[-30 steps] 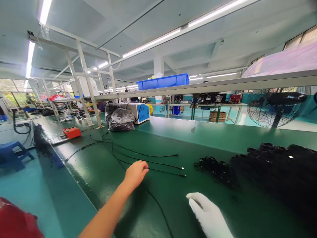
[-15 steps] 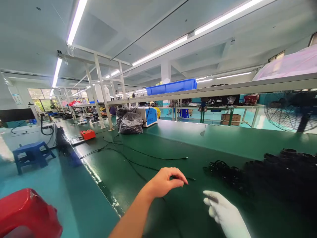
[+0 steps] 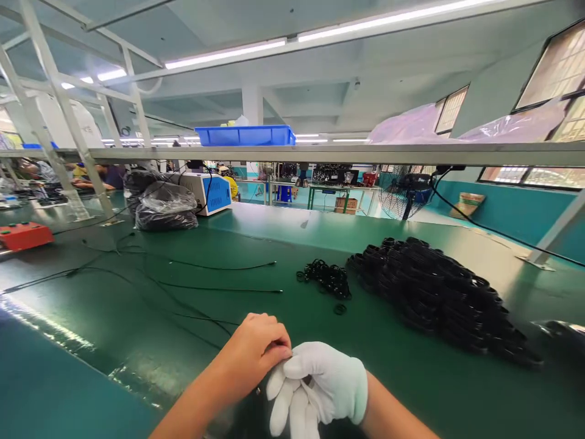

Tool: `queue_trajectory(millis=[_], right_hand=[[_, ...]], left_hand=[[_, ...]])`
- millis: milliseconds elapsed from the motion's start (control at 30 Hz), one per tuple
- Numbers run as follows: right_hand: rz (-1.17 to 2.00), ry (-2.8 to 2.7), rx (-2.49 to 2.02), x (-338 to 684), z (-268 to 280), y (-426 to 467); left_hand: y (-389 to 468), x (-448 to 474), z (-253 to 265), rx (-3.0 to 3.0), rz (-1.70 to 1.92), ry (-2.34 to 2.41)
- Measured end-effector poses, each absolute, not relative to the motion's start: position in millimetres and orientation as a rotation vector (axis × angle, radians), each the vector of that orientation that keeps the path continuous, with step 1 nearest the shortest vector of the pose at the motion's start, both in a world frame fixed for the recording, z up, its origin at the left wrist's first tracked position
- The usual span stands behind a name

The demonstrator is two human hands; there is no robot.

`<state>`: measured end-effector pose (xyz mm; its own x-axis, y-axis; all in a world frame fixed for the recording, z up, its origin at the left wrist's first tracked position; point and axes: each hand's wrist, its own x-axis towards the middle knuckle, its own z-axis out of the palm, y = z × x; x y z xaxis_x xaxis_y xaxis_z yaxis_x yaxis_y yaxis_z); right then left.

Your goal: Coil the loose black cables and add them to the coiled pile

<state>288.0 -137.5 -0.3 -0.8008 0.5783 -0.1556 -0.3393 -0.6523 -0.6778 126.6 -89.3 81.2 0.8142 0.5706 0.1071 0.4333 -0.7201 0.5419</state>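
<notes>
Head cam: both hands meet at 6 o'clock, low over the green bench (image 3: pixel 150 341). Left hand (image 3: pixel 258 353) is bare, fingers curled shut, pinching at the white glove (image 3: pixel 320 384) where it touches the right hand (image 3: pixel 315 390). I can't tell if there's anything else in that pinch. Right hand is gloved, fingers loosely bent and pointing down, nothing visibly gripped.

Thin black cables (image 3: pixel 214 289) run across the bench at 10 o'clock from the hands, well apart from them. Small heap of black rings (image 3: pixel 326 279) at 12 o'clock, one ring lying loose just beside it. Big pile of coiled black cable bundles (image 3: pixel 434 292) at 2 o'clock.

Far end: black plastic bags (image 3: pixel 162 207), white-and-blue box unit (image 3: pixel 208 192) just beside them, red box (image 3: pixel 22 236) at 9 o'clock, blue bin (image 3: pixel 244 135) up on the shelf rail, floor fan (image 3: pixel 404 192) behind.
</notes>
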Motion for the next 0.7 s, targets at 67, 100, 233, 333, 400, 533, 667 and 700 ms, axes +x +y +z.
queue_trajectory(millis=[67, 100, 233, 333, 400, 533, 667, 700], right_hand=[[2.458, -0.849, -0.420, 285, -3, -144], [2.468, -0.842, -0.378, 284, -3, -146], [2.429, -0.846, -0.299, 288, -3, -152], [2.400, -0.839, -0.377, 293, -7, -152], [2.374, -0.831, -0.446, 296, -9, -150], [2.415, -0.841, -0.496, 299, -14, -145], [2.353, -0.870, -0.543, 295, -24, -145], [2.319, -0.872, -0.557, 294, -25, -147]], left_hand=[[-95, 136, 84, 2.492, 0.360, 0.714], [-96, 140, 86, 2.494, 0.351, 0.684], [-92, 155, 91, 2.473, 0.317, 0.598], [-90, 163, 89, 2.426, 0.329, 0.596], [-88, 167, 85, 2.406, 0.336, 0.597], [-86, 171, 75, 2.344, 0.404, 0.646], [-86, 173, 73, 2.307, 0.467, 0.643], [-87, 173, 71, 2.314, 0.469, 0.628]])
